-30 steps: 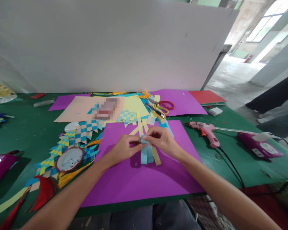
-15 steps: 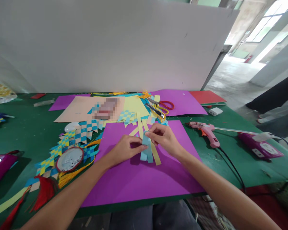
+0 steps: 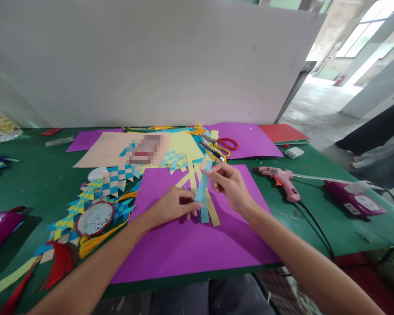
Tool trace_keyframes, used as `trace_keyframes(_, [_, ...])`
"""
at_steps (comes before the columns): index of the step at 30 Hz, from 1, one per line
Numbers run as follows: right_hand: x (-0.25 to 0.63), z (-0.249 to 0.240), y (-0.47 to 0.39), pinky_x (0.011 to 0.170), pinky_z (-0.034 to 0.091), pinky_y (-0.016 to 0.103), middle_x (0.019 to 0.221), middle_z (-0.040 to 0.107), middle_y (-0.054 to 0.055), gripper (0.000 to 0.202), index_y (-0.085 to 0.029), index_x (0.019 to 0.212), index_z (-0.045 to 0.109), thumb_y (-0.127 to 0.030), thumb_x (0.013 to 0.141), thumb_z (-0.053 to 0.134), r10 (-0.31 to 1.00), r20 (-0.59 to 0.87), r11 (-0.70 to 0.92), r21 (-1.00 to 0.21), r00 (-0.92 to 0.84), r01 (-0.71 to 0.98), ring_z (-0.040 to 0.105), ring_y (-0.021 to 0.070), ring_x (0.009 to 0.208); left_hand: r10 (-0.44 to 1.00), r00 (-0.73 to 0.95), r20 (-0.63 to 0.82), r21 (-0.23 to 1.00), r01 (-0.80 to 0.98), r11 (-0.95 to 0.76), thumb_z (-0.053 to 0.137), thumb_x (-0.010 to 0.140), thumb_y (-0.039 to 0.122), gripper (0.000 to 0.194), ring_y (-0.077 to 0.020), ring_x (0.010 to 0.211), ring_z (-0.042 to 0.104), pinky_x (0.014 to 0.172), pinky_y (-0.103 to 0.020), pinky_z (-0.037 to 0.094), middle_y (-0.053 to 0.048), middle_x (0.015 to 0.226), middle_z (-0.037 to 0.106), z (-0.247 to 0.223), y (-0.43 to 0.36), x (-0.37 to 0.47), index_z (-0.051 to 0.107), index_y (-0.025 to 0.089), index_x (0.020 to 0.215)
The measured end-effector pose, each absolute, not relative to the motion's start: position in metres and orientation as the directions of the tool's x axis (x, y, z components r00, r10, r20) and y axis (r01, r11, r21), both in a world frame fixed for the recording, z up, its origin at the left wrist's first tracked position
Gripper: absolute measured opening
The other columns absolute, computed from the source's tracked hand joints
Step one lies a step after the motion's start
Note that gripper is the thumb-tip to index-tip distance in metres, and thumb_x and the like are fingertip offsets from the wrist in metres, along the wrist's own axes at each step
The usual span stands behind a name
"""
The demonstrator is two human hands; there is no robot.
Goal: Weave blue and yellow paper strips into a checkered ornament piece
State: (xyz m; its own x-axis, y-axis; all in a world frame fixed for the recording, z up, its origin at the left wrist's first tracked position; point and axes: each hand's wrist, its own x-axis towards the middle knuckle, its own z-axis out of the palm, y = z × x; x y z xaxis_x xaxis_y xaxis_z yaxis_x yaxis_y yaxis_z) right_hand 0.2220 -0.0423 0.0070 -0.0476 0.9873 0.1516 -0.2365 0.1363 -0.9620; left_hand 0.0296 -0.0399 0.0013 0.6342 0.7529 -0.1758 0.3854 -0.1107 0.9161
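A light blue paper strip [image 3: 202, 188] slants upward over the purple sheet [image 3: 170, 258]. My right hand [image 3: 228, 181] pinches its upper end between thumb and forefinger. Lower down, my left hand [image 3: 180, 203] holds the strip near its bottom end, thumb on top. Beneath and beside it, pale yellow strips [image 3: 213, 210] fan out, and another blue strip [image 3: 205, 214] points toward me. My fingers hide part of where the strips cross.
Scissors [image 3: 228, 143] and a box cutter [image 3: 213, 151] lie behind the strips. A pink glue gun [image 3: 284, 181] is at the right with its cord. Woven paper pieces [image 3: 116, 179], a round dish [image 3: 95, 218] and red tassels [image 3: 59, 262] are on the left.
My right hand has moved up and slightly right, drawing the upper end of the blue strip away. The strip now looks longer and more slanted. My left hand stays near the same spot.
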Motion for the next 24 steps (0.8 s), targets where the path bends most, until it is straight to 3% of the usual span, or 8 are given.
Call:
trace_keyframes(6, [0.2218,0.0074,-0.042,0.041,0.025,0.021,0.045,0.045,-0.008,0.029,-0.02,0.063,0.052,-0.033,0.076,0.075,0.986,0.164,0.151,-0.953,-0.027,-0.261,0.037,0.0053,0.04,0.757,0.609,-0.239,0.895,0.44,-0.072,0.064,0.083,0.042,0.035,-0.0077,0.041,0.053,0.039,-0.017,0.041,0.0,0.056,0.062,0.0046,-0.0409,0.0304,0.059,0.015,0.06])
trace_keyframes(14, [0.2215,0.0083,-0.042,0.041,0.025,0.021,0.045,0.045,-0.008,0.029,-0.019,0.062,0.052,-0.031,0.075,0.075,0.987,0.163,0.154,-0.948,-0.008,-0.28,0.037,0.0054,0.041,0.766,0.61,-0.201,0.899,0.425,-0.103,0.064,0.083,0.041,0.036,-0.008,0.04,0.054,0.04,-0.017,0.041,0.004,0.05,0.057,0.0038,-0.0413,0.0299,0.053,0.016,0.06])
trace_keyframes(24, [0.223,0.0085,-0.0404,0.042,0.025,0.022,0.046,0.044,-0.009,0.029,-0.02,0.061,0.051,-0.029,0.075,0.075,0.989,0.148,0.146,-0.931,0.019,-0.335,0.036,0.0054,0.042,0.784,0.605,-0.14,0.904,0.402,-0.148,0.064,0.083,0.044,0.038,-0.0109,0.049,0.06,0.047,-0.02,0.045,0.001,0.056,0.062,0.0029,-0.0399,0.0302,0.053,0.016,0.061])
